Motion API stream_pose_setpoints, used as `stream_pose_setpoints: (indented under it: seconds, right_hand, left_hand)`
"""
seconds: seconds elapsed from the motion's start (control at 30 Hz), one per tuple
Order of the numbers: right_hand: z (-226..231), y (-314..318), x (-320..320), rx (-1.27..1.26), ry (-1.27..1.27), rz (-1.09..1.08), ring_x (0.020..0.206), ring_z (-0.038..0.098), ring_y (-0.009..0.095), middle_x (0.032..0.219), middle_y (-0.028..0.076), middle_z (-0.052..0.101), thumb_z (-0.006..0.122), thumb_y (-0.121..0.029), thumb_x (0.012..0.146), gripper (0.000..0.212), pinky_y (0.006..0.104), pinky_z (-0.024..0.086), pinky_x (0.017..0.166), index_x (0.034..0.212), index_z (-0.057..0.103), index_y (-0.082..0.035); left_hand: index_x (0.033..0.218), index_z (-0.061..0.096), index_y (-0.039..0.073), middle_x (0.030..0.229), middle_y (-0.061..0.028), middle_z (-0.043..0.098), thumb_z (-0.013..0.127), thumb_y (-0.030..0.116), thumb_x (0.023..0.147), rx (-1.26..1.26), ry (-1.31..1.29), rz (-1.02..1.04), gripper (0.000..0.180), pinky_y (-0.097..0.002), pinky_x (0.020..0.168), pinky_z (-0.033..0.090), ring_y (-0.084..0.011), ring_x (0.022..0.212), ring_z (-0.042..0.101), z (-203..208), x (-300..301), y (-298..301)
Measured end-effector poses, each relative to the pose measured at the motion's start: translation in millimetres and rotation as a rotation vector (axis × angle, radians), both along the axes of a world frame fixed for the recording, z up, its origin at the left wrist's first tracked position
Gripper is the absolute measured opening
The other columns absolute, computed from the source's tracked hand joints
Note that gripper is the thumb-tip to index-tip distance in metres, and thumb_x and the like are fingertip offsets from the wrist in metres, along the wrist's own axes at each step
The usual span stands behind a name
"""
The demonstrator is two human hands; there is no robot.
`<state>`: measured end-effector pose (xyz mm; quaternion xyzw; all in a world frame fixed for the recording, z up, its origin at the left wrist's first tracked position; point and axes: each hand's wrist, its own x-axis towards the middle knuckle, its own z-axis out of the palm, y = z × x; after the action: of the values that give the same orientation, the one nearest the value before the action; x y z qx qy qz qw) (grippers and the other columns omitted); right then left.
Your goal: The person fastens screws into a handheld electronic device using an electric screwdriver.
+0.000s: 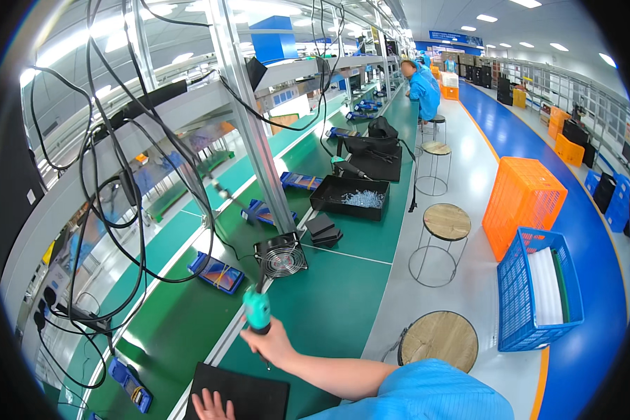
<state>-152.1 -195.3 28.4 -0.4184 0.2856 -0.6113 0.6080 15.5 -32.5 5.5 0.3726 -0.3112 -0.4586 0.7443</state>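
Note:
My right hand [274, 344] is wrapped round a teal and black electric screwdriver [257, 309], its dark cord running up from the top and its thin bit pointing down. Below it lies a black mat [259, 392] on the green workbench [346, 294]. At the lower edge my left hand [213, 407] rests on or just over that mat, fingers spread, holding nothing I can see. Beyond the screwdriver stands a small black fan [283, 260] with a round metal guard. The nearest blue device with a yellow band [217, 273] sits on the green conveyor [161, 308].
A black bin [332, 208] of small pale parts and some stacked black blocks [322, 229] stand farther along. Black cables [129, 182] hang at left near a metal post [255, 126]. At right are stools [446, 222], an orange crate [523, 199], a blue basket [518, 308]; a person [424, 91] sits farther off.

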Motion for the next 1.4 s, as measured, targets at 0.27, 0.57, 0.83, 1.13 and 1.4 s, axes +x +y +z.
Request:
stream_pose_setpoints:
  seconds: [0.27,0.57,0.83,1.13,1.4]
  right_hand:
    - [-6.2,9.0,10.0,-0.010,0.137,0.090,0.050,0.049,0.007,0.064,0.000,0.053,0.065,-0.009,0.082,0.021,0.0235,0.039,0.046,0.097,0.052,-0.004]
    - [-2.9,11.8,10.7,-0.013,0.146,0.122,0.051,0.050,0.007,0.067,-0.001,0.052,0.065,-0.010,0.083,0.022,0.0233,0.040,0.046,0.097,0.050,-0.005]
    - [-5.3,14.1,11.6,-0.025,0.132,0.107,0.049,0.050,0.006,0.065,-0.001,0.052,0.065,-0.011,0.082,0.023,0.0240,0.039,0.044,0.100,0.052,-0.004]
    - [-4.3,19.9,12.7,-0.181,0.270,-0.015,0.075,0.062,0.020,0.082,0.014,0.062,0.065,-0.013,0.079,0.042,0.0325,0.048,0.073,0.117,0.052,-0.003]
    - [-5.1,19.1,10.3,-0.150,0.170,-0.139,0.070,0.054,0.013,0.077,0.006,0.058,0.067,-0.013,0.079,0.040,0.0301,0.046,0.070,0.115,0.052,-0.002]
  left_hand:
    - [0.128,0.048,-0.002,0.122,-0.0176,0.057,0.052,0.006,0.092,0.225,-0.270,-0.027,0.037,-0.0336,0.091,0.048,-0.0252,0.101,0.060,-16.7,19.0,-2.4]
    - [0.106,0.064,0.004,0.105,-0.0141,0.064,0.062,0.004,0.084,0.010,-1.378,-0.022,0.022,-0.0380,0.086,0.047,-0.0321,0.099,0.057,9.4,-8.7,-2.3]
    - [0.106,0.064,0.005,0.105,-0.0139,0.064,0.061,0.004,0.084,0.037,-1.382,-0.016,0.022,-0.0380,0.086,0.047,-0.0321,0.098,0.057,10.6,-11.5,-1.8]
    - [0.116,0.060,0.003,0.111,-0.0122,0.063,0.059,0.005,0.087,0.189,-1.140,-0.168,0.029,-0.0318,0.088,0.047,-0.0239,0.102,0.060,38.5,-16.3,7.7]
    - [0.122,0.058,0.003,0.119,-0.0110,0.061,0.057,0.006,0.091,0.344,-0.859,-0.291,0.031,-0.0283,0.087,0.047,-0.0190,0.103,0.060,127.7,-21.7,-17.8]
